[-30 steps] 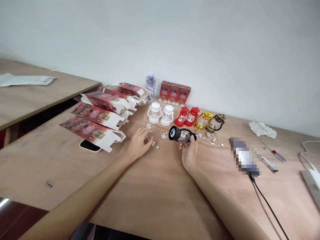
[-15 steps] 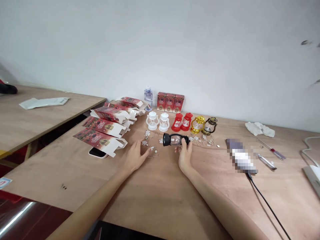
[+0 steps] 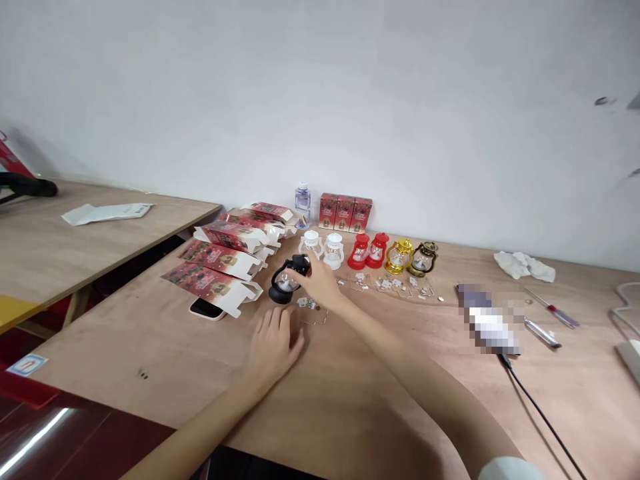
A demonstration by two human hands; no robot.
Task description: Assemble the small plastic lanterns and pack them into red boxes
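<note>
My right hand (image 3: 320, 281) reaches across to the left and grips a small black toy lantern (image 3: 284, 283), tilted just above the table beside the red boxes. My left hand (image 3: 275, 340) lies flat on the wooden table (image 3: 350, 393) below it, fingers stretched out, holding nothing. Small metal parts and wire handles (image 3: 313, 308) lie scattered right beside both hands. Behind them stands a row of lanterns: two white (image 3: 323, 248), two red (image 3: 369, 251), one gold (image 3: 399, 256) and one dark bronze (image 3: 423, 259).
Several opened red cartons (image 3: 220, 257) lie at the left over a phone (image 3: 206, 309). Three shut red boxes (image 3: 345, 212) and a small bottle (image 3: 301, 197) stand by the wall. At the right lie a blurred device with cable (image 3: 487, 320), screwdrivers (image 3: 553, 311) and a cloth (image 3: 524, 265).
My right hand has carried the black lantern leftward, from the middle to beside the open cartons. My left hand has drawn back from the small parts toward me.
</note>
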